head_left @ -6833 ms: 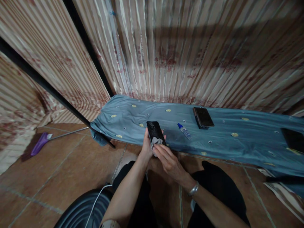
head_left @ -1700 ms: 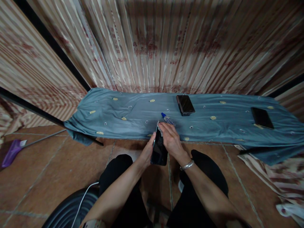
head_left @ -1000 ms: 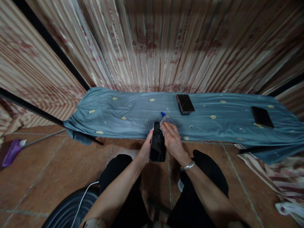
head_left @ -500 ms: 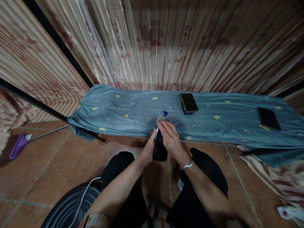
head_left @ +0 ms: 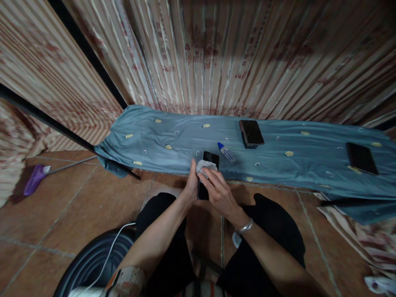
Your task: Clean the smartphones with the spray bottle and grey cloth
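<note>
A black smartphone (head_left: pixel 203 192) is upright in my left hand (head_left: pixel 191 184), which grips it along its left edge, above my knees. My right hand (head_left: pixel 219 189) pinches a pale grey cloth (head_left: pixel 205 165) and presses it on the phone's screen, in the upper half. The cloth and right fingers cover part of the screen. Just beyond my hands, a small clear bottle with a blue cap (head_left: pixel 227 153) lies on the blue-green sheet (head_left: pixel 185 140).
Farther back on the sheet lies a stack of phones (head_left: pixel 252 133). Another dark phone (head_left: pixel 361 158) lies at the right. Black metal bars (head_left: pixel 89 57) stand at the left. A purple broom (head_left: pixel 34 180) and a black ribbed round object (head_left: pixel 102 258) are on the tiled floor.
My right hand has moved the cloth from the phone's top edge down onto its screen. The phone's upper end now shows above the cloth. The view has shifted slightly.
</note>
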`<move>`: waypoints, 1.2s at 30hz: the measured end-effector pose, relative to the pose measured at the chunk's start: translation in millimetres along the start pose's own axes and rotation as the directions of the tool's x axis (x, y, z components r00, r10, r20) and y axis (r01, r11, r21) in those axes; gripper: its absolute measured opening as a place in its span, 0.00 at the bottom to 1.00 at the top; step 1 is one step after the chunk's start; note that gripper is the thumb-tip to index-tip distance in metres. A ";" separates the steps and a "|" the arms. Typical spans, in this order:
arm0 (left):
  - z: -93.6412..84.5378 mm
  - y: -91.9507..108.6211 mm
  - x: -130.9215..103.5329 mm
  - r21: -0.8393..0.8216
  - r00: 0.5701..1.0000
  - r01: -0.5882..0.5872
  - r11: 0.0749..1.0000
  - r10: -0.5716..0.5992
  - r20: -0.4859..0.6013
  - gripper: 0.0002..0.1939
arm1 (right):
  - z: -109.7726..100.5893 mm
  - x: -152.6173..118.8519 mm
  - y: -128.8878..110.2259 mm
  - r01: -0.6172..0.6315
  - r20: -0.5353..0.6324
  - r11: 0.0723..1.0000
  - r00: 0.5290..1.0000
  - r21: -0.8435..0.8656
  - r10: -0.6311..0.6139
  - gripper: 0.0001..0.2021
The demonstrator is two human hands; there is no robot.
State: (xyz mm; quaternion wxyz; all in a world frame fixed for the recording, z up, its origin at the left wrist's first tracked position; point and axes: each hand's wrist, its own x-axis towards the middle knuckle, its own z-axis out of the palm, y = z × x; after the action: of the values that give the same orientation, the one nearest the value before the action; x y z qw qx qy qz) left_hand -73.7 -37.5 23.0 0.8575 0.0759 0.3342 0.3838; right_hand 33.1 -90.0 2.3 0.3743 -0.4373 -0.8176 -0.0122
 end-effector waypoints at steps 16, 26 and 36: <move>-1.6 20.2 -1.4 0.034 0.994 -0.100 0.994 0.101 -0.029 0.41 | 0.7 -17.2 -25.8 0.069 0.045 0.992 0.996 0.107 -0.074 0.23; -3.7 21.6 5.7 0.003 0.997 -0.083 0.997 0.083 0.008 0.32 | -7.9 -9.8 -14.7 0.108 -0.025 0.994 0.994 -0.013 -0.108 0.15; -9.2 27.3 5.9 0.002 0.994 -0.095 0.995 0.095 -0.055 0.30 | -11.2 -27.2 10.9 -0.137 0.010 0.985 0.991 0.104 0.137 0.16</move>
State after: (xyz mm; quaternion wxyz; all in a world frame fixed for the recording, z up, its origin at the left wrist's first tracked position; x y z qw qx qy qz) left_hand -93.2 -15.5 23.5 0.8287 0.0810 0.3536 0.4263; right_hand 56.9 -106.4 -10.0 0.3954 -0.4723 -0.7857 0.0571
